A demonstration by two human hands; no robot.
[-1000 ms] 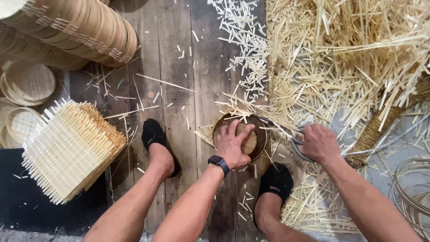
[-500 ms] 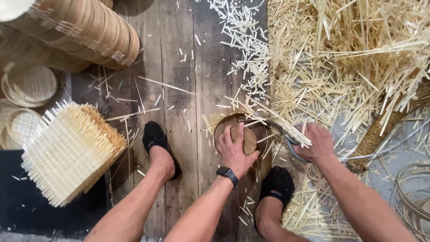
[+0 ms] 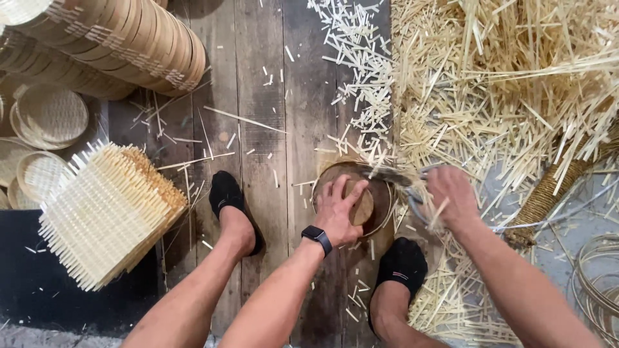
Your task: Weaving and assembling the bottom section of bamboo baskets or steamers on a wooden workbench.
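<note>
Two hands at work, left hand point(image 3: 338, 206) flat on round woven lid point(image 3: 361, 200), right hand point(image 3: 451, 196) gripping shears point(image 3: 393, 177)

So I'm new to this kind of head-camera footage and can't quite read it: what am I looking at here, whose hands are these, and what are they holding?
The picture comes from a camera worn on a person's head, looking straight down at their own arms and black-socked feet on a wooden plank floor. Their left hand, with a dark watch on the wrist, presses on a round woven tray on the floor. Their right hand grips a metal cutting tool at the tray's rim; its exact kind is hard to tell. To the right lies a big heap of pale cut strips. On the left sit a stack of square woven mats and stacked round rims.
</note>
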